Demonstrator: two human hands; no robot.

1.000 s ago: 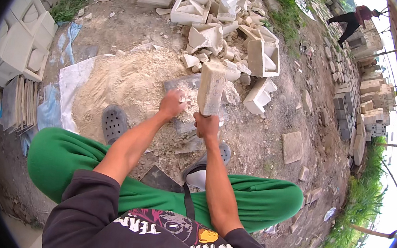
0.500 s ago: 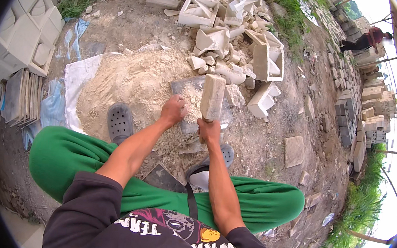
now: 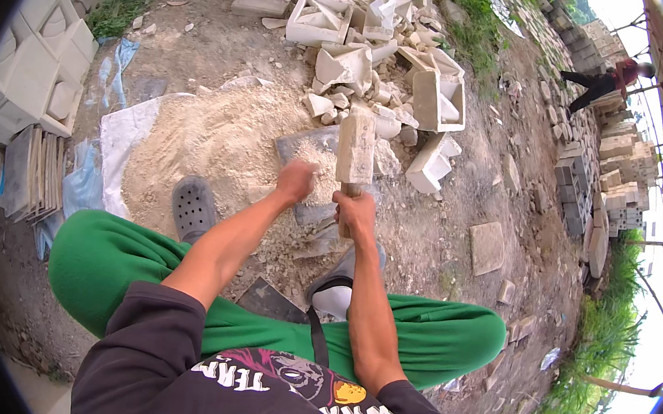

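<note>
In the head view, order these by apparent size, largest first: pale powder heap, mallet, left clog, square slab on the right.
1. Powder heap, clearly largest
2. Mallet, helped by being held nearer the camera
3. Left clog and square slab: too alike to rank

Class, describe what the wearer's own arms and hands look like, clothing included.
The left hand and right hand are ungloved. Both forearms are bare, with no watch or wristband showing. Loose, dark charcoal short sleeves cover the upper arms.
</note>
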